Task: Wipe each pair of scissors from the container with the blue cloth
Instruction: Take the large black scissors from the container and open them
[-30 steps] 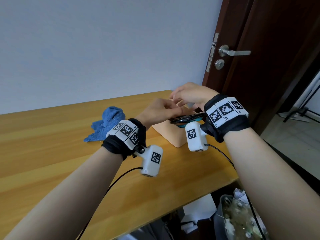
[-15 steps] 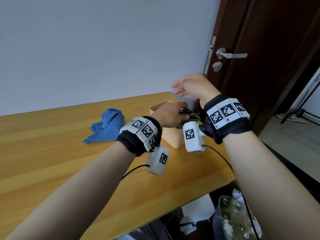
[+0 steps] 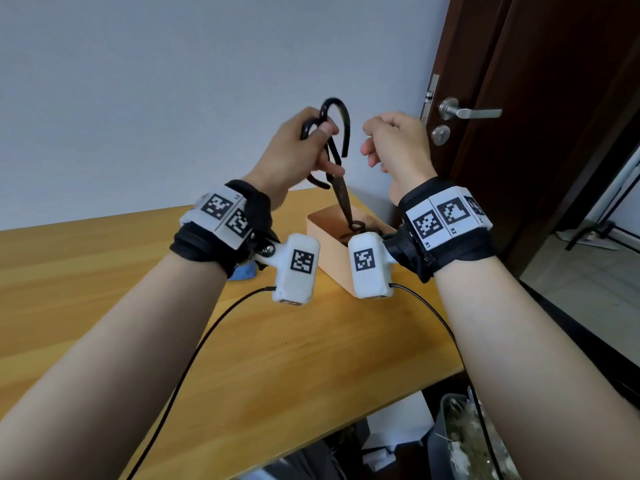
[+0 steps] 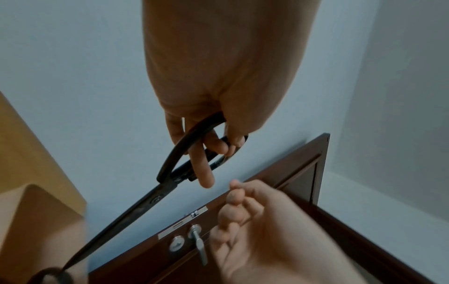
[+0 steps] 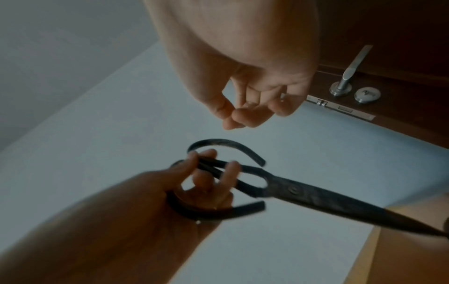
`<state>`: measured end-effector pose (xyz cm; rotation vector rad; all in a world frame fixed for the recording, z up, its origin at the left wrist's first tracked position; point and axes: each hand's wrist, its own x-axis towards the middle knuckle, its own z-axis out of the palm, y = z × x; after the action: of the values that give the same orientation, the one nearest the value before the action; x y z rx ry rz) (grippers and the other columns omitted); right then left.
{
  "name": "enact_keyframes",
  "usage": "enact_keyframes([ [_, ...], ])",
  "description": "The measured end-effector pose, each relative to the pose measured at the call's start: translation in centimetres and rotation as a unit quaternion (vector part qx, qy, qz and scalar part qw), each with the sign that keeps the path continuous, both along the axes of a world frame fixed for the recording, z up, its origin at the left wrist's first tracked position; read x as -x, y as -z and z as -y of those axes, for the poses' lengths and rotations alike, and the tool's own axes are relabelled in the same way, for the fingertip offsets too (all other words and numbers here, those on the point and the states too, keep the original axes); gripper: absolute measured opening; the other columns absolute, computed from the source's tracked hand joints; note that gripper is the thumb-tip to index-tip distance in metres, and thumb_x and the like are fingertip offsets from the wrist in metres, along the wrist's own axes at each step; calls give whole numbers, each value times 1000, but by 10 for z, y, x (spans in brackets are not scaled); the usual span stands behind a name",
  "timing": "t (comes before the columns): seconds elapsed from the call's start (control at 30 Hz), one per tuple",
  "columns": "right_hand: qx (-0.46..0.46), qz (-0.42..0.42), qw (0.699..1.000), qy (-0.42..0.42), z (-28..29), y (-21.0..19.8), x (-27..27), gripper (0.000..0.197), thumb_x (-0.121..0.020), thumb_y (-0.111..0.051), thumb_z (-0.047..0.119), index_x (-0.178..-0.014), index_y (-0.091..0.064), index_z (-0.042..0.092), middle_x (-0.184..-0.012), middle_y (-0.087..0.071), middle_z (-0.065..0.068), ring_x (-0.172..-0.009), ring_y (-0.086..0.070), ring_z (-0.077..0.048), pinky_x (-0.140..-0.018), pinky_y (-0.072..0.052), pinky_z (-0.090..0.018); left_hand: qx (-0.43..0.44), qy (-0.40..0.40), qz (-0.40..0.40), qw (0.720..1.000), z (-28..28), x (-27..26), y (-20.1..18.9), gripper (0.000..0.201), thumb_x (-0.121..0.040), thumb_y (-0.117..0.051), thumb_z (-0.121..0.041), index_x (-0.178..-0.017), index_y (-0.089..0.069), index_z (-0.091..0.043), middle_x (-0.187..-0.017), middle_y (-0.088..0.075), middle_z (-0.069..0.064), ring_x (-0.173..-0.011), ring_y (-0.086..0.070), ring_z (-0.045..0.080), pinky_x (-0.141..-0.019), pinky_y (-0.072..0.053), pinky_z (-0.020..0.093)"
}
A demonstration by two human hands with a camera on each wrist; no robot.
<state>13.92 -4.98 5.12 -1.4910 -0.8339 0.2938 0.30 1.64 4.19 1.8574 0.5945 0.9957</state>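
My left hand grips the looped handles of a pair of black iron scissors, raised over the tan container. The blades point down, with the tip at the container's opening. Dark handles of more scissors show inside. In the left wrist view the scissors hang from my curled fingers. My right hand hovers just right of the handles, fingers curled, holding nothing; the right wrist view shows this hand above the scissors. The blue cloth is mostly hidden behind my left wrist.
The container stands near the right end of the wooden table. A dark door with a metal handle is close on the right. A waste bin sits on the floor below the table's corner. Cables trail from both wrist cameras.
My left hand has lifted the black scissors from the container up to about chest height. The right hand rose alongside it and curled its fingers. The view tilted upward.
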Motion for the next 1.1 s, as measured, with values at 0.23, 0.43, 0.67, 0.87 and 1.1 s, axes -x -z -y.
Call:
enact_keyframes([
  [0.23, -26, -47, 997, -62, -4, 4, 29, 15, -93, -54, 24, -97, -61, 11, -59, -67, -4, -44, -50, -14, -43, -36, -19, -46, -3, 80, 996, 3, 34, -19, 18, -109, -40, -20, -113, -56, -11, -67, -44, 2, -83, -76, 29, -94, -56, 32],
  [0.43, -10, -162, 966, -202, -8, -7, 54, 48, -103, -38, 48, -113, -56, 4, -84, -77, -16, -75, -75, -28, -58, -56, -30, -102, 14, 40, 994, 5, 62, -14, 19, -107, -47, -18, -115, -58, -7, -77, -50, -3, -77, -56, 18, -80, -52, 30],
  [0.67, 33, -221, 916, -335, -24, 9, 75, 39, -98, -52, 44, -107, -56, 6, -90, -72, -15, -80, -72, -28, -78, -60, -41, -145, -21, -47, 988, -4, 104, 16, 18, -94, -67, -28, -103, -65, -12, -73, -50, 8, -70, -44, 21, -69, -37, 29],
  [0.87, 39, -208, 907, -364, -49, 31, 101, 14, -101, -49, 12, -109, -59, 7, -94, -74, -16, -86, -70, -32, -76, -58, -39, -121, -61, -101, 986, -14, 129, 44, 13, -95, -69, -25, -89, -68, -13, -67, -58, -11, -74, -57, 12, -78, -46, 26],
  [1.1, 47, -221, 906, -357, -73, 65, 128, 28, -106, -39, 10, -128, -54, 2, -95, -75, -11, -80, -74, -24, -68, -61, -35, -129, -191, -71, 971, -36, 146, 79, 23, -83, -79, -22, -91, -58, -16, -70, -62, 2, -69, -58, 12, -73, -50, 32],
])
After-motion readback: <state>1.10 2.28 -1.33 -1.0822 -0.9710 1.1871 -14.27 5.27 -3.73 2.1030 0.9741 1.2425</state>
